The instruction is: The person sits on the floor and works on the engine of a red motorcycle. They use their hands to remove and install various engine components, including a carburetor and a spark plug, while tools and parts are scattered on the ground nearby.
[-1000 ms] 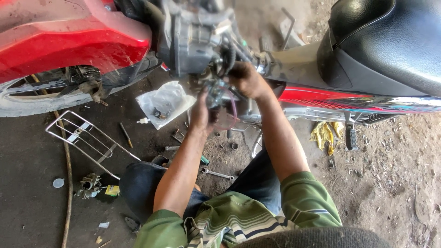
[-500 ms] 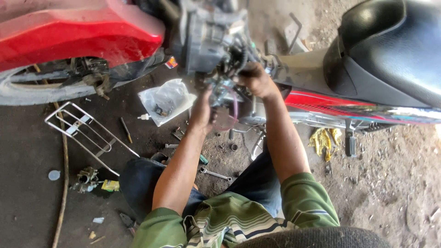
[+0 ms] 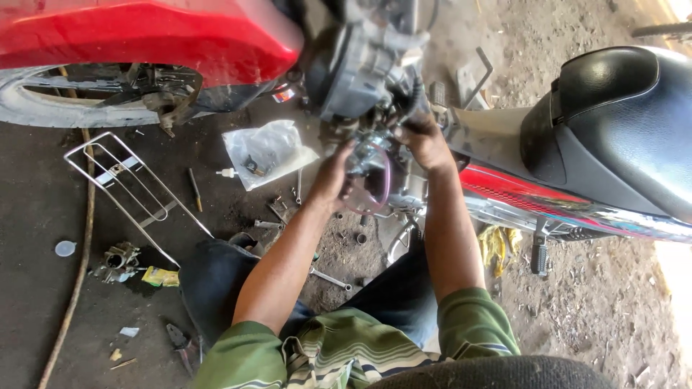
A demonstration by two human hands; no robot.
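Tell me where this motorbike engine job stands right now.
Done: tools and a bag of small parts lie out on the ground. In hand: the left hand and right hand both grip a small metal part under the engine. Left: that part is not fixed; loose bits remain.

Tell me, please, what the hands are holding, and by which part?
Both the left hand and right hand grip a small metal engine part by its sides.

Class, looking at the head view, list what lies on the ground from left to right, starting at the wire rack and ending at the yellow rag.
Wire rack → clear plastic bag → wrench → yellow rag.
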